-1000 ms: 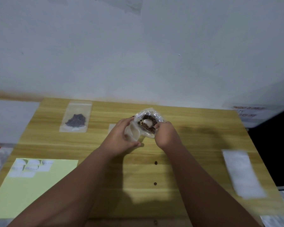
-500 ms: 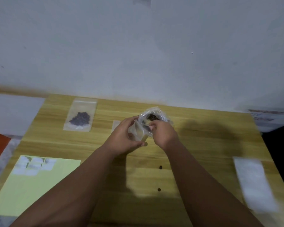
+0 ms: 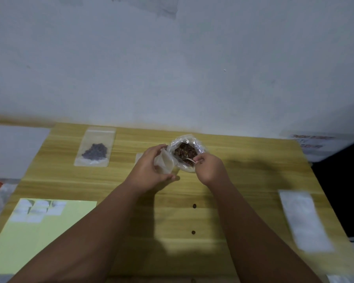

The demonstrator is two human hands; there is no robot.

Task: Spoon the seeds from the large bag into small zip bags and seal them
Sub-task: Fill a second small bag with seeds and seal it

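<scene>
The large clear bag (image 3: 198,146) stands open at the table's far middle, with brown seeds (image 3: 185,153) showing inside. My left hand (image 3: 149,168) grips a small zip bag (image 3: 165,164), its mouth held open beside the large bag. My right hand (image 3: 209,168) pinches the handle of a small pale spoon (image 3: 187,159), whose bowl reaches into the seeds. A filled small bag of dark seeds (image 3: 95,150) lies flat at the far left of the table.
The wooden table (image 3: 243,170) meets a white wall at the back. A yellow-green sheet (image 3: 41,231) with white labels lies at the near left. A blurred white strip (image 3: 305,219) lies at the right edge. Two dark seeds (image 3: 194,206) lie in the middle.
My right hand has drawn back to the large bag's near right side, and the spoon now reaches into the seeds. The small bag stays in my left hand.
</scene>
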